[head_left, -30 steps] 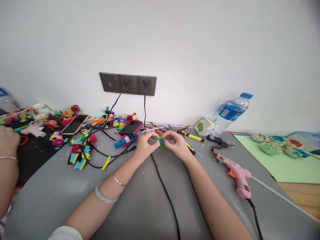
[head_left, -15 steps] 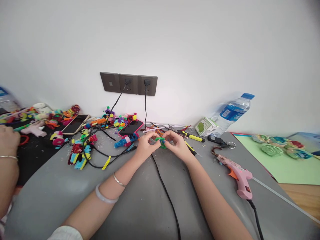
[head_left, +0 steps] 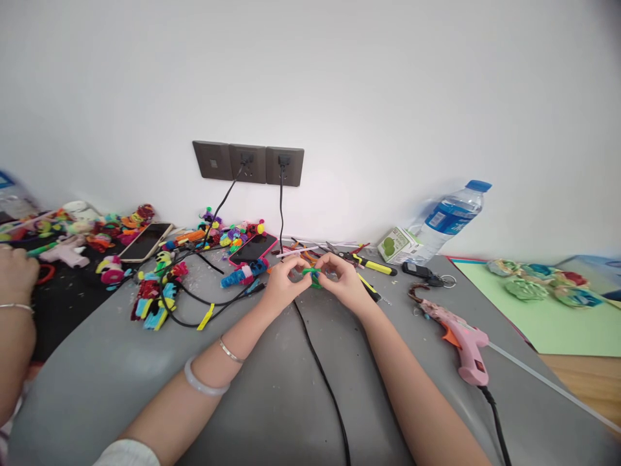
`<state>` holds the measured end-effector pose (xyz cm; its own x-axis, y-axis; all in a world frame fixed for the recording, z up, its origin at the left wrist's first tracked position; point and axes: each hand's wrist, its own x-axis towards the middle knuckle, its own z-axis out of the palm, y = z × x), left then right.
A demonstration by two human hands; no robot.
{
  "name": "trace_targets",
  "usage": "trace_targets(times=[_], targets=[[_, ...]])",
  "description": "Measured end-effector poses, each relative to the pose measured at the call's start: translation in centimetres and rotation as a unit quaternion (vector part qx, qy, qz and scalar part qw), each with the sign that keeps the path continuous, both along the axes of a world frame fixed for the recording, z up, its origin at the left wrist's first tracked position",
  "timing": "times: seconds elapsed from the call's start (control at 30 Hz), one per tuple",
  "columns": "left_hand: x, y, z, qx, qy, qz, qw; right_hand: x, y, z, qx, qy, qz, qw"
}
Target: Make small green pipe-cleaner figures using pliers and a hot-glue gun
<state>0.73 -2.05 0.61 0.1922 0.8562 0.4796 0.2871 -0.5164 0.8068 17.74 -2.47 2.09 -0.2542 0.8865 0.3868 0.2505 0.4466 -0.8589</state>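
Observation:
Over the middle of the grey table, my left hand (head_left: pixel 286 279) and my right hand (head_left: pixel 341 279) meet, thumbs and fingertips pinched together. Between them they grip a small green pipe cleaner (head_left: pixel 315 283), bent into a loop-like shape and partly covered by my fingers. Behind my hands lie loose pipe cleaners (head_left: pixel 298 246) and yellow-and-black pliers (head_left: pixel 373 264). A blue pipe-cleaner figure (head_left: pixel 242 273) rests to the left of my left hand.
A pink glue gun (head_left: pixel 466 346) with a cord lies on the right. Also there are a water bottle (head_left: pixel 451 217), a small carton (head_left: pixel 398 244) and keys (head_left: pixel 422 273). Left are phones (head_left: pixel 148 243), pipe-cleaner figures (head_left: pixel 155 294), black cables and another person's hand (head_left: pixel 17 272).
The view has shifted very slightly. My hands keep hold of the green pipe cleaner in nearly the same place, with only a small change in how it sits between the fingers.

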Motion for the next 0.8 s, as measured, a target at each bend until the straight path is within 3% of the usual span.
trace_targets(times=[0.43, 0.8], targets=[[-0.1, 0.1, -0.3, 0.001, -0.037, -0.030, 0.999, 0.9, 0.7, -0.9, -0.005, 0.060, -0.033, 0.998], [-0.2, 0.3, -0.7, -0.006, -0.057, -0.015, 0.998, 0.9, 0.7, -1.1, 0.004, 0.052, -0.036, 0.998]])
